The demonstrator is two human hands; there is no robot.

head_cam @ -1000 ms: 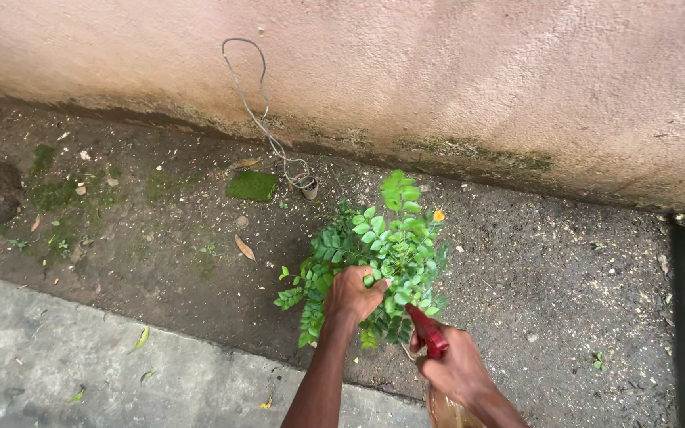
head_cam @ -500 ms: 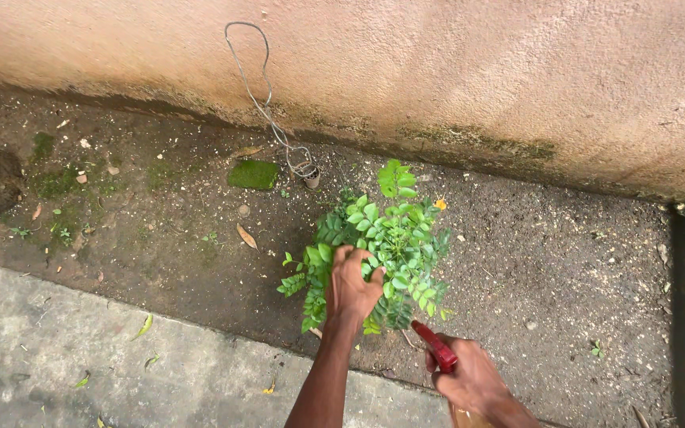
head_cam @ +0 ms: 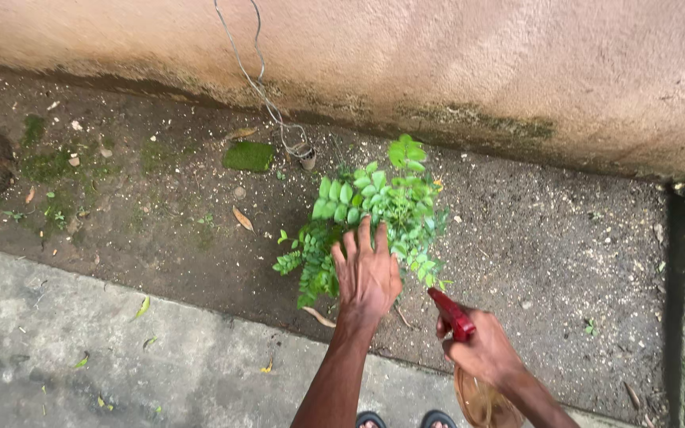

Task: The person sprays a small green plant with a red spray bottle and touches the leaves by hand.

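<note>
The left hand is spread flat, fingers released, on the plant; beside the plant, a sprayer is grasped by the right hand

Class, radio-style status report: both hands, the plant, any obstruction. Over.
Left hand open, fingers spread on small green leafy plant. Right hand gripping red-nozzled spray bottle. Nothing blocking.

One camera sits on the person's head, looking steeply down and forward at the ground by the wall. It is close enough that the forearms enter from the bottom edge, with the small green plant mid-frame.
</note>
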